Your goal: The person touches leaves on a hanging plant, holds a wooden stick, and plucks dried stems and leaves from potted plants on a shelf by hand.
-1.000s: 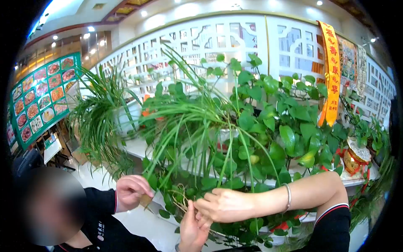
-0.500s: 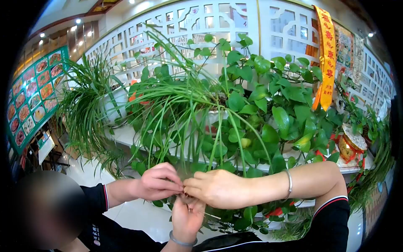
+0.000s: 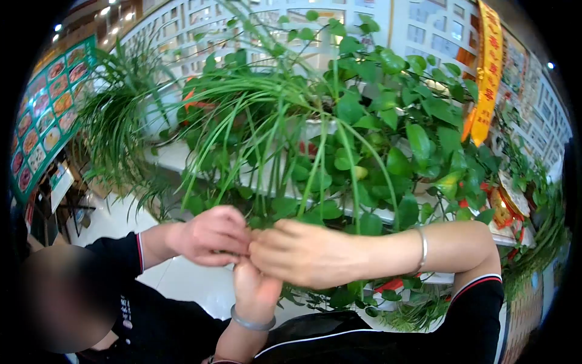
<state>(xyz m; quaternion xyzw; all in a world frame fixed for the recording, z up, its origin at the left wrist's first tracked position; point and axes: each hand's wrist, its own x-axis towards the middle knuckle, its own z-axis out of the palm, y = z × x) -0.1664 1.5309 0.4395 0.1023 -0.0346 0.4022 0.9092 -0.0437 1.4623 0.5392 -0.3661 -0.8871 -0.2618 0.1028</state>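
My right hand (image 3: 300, 253), with a silver bangle at its wrist, reaches in from the right with its fingers closed and bent down. Under it my left hand (image 3: 257, 286), wearing a grey bangle, points up with its fingers mostly hidden behind the right one. Both meet in front of the hanging green leaves, and whatever is between them is too small and covered to make out. A co-worker's hand (image 3: 212, 236) comes from the left, its fingertips touching mine. Long thin leaves of a spider plant (image 3: 276, 115) arch above the three hands.
A white ledge (image 3: 242, 173) carries a broad-leaved vine (image 3: 418, 142) and another grassy plant (image 3: 115, 115) in a white pot (image 3: 160, 115). Behind stands a white lattice screen (image 3: 433, 30) with a yellow ribbon (image 3: 488, 73). The co-worker (image 3: 157, 309) is at lower left.
The co-worker's hand has moved right to meet mine. Brown dry strands seen earlier at my fingers are now hidden. The view has tilted down, so the plants sit higher in it.
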